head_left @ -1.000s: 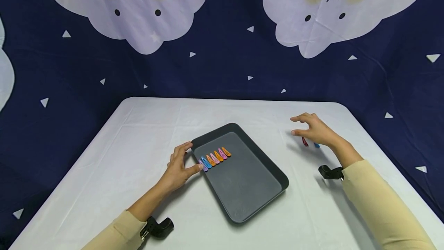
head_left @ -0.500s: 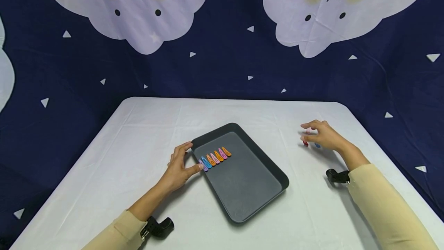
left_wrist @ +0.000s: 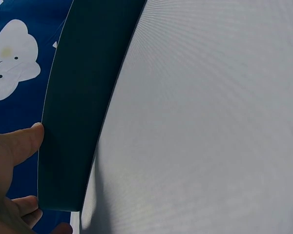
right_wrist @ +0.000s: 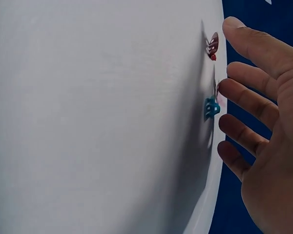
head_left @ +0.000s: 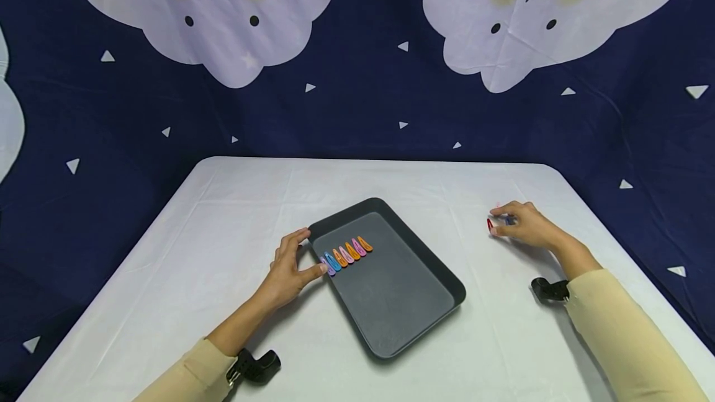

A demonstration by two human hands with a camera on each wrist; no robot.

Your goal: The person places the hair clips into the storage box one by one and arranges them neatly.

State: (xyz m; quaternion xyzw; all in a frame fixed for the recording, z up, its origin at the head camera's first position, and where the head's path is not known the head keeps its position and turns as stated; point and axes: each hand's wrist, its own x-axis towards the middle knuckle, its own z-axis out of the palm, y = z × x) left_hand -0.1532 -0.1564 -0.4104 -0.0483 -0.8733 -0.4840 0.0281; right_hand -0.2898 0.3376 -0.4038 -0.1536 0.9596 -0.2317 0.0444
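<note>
A dark grey baking tray (head_left: 413, 318) lies at an angle on the white table. Across its left end runs a slanted row of several snap hair clips (head_left: 346, 254) in purple, blue, orange and pink. My left hand (head_left: 287, 272) holds the tray at its left corner, fingers at the corner and thumb on the rim beside the purple clip. Over to the right, my right hand (head_left: 525, 225) reaches over small loose clips, thumb and fingers apart. A red clip (head_left: 490, 224) is right by its thumb tip; a blue claw clip (right_wrist: 211, 107) lies under the fingers, partly hidden.
A bit of pink (head_left: 499, 205) shows just beyond the right fingers. The white table (head_left: 139, 303) ends at a navy cloth (head_left: 357, 110) with cloud prints. Each wrist wears a black camera mount (head_left: 258, 366).
My right hand has moved right and lower onto the loose clips, uncovering the red one in front of the thumb. The left hand and the tray have stayed put.
</note>
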